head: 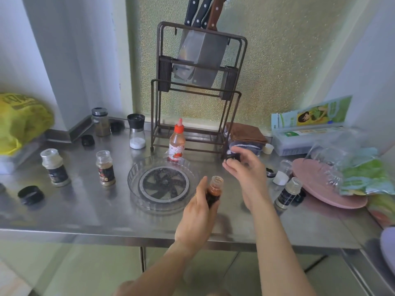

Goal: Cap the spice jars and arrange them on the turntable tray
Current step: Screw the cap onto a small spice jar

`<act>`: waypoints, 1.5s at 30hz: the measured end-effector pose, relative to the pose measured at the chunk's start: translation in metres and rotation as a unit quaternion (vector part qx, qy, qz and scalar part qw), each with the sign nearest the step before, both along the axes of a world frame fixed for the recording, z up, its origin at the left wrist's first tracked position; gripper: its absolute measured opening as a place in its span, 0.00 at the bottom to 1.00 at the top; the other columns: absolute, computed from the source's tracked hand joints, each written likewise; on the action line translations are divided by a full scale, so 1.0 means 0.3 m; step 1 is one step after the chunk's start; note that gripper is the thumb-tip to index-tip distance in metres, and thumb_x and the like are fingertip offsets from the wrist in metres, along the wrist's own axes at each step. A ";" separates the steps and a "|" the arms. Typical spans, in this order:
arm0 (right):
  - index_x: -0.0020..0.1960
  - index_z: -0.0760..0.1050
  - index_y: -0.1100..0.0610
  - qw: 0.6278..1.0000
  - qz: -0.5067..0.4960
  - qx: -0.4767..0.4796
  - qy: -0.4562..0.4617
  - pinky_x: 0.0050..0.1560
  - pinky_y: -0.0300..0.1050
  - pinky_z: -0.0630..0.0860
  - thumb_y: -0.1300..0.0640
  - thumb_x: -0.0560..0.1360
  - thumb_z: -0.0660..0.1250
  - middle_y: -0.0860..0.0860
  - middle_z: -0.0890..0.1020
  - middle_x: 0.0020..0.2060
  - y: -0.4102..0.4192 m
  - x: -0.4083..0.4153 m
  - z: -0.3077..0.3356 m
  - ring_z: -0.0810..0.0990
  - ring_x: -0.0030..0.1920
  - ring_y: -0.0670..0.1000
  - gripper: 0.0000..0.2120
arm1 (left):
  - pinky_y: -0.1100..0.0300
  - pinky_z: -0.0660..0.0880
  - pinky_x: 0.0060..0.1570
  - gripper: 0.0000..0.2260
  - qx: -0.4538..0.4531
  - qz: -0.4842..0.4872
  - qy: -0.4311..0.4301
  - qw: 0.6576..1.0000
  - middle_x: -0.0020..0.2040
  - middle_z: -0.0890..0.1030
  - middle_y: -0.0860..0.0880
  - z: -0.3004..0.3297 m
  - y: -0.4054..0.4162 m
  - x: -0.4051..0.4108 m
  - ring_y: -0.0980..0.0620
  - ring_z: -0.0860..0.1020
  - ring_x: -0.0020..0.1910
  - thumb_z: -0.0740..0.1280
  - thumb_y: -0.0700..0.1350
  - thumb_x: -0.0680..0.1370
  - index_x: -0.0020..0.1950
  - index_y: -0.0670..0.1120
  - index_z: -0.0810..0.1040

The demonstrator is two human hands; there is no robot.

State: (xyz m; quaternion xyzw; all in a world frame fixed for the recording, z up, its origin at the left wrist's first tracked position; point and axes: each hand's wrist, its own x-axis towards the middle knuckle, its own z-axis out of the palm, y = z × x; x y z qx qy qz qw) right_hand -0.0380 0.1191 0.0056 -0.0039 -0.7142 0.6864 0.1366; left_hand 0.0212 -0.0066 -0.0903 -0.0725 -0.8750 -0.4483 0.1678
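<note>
Left hand [197, 212] gripping uncapped red-spice glass jar [214, 190] upright for capping; right hand [243, 167] pinching small black cap [232, 156] just beyond, above steel desk [96, 210].

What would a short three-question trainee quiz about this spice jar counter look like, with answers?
1. True or false: the turntable tray already holds capped jars.
2. Which hand grips the uncapped red-spice jar? A) left hand B) right hand
3. Fill in: the right hand pinches a black ____.

Key: 1 false, no jar stands on it. 2 A. 3 cap.
</note>
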 end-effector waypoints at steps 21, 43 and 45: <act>0.57 0.80 0.47 0.770 0.157 0.618 0.007 0.45 0.38 0.77 0.45 0.72 0.75 0.43 0.83 0.47 0.067 0.078 0.157 0.82 0.45 0.45 0.16 | 0.56 0.71 0.60 0.19 -0.003 -0.049 0.090 0.995 0.61 0.76 0.48 -0.007 -0.015 0.012 0.50 0.73 0.59 0.60 0.45 0.83 0.74 0.48 0.65; 0.54 0.82 0.55 0.739 0.134 0.657 -0.070 0.50 0.51 0.82 0.30 0.73 0.63 0.52 0.87 0.47 0.055 0.068 0.187 0.84 0.43 0.53 0.29 | 0.51 0.73 0.58 0.18 -0.005 -0.068 0.091 0.993 0.61 0.77 0.47 -0.009 -0.012 0.012 0.48 0.75 0.58 0.61 0.43 0.83 0.72 0.47 0.66; 0.64 0.76 0.47 0.754 0.184 0.627 -0.069 0.51 0.44 0.79 0.41 0.72 0.73 0.46 0.84 0.54 0.051 0.076 0.200 0.83 0.48 0.47 0.23 | 0.53 0.73 0.58 0.18 0.001 -0.067 0.091 0.994 0.61 0.77 0.48 -0.010 -0.014 0.010 0.48 0.75 0.58 0.61 0.43 0.83 0.72 0.47 0.65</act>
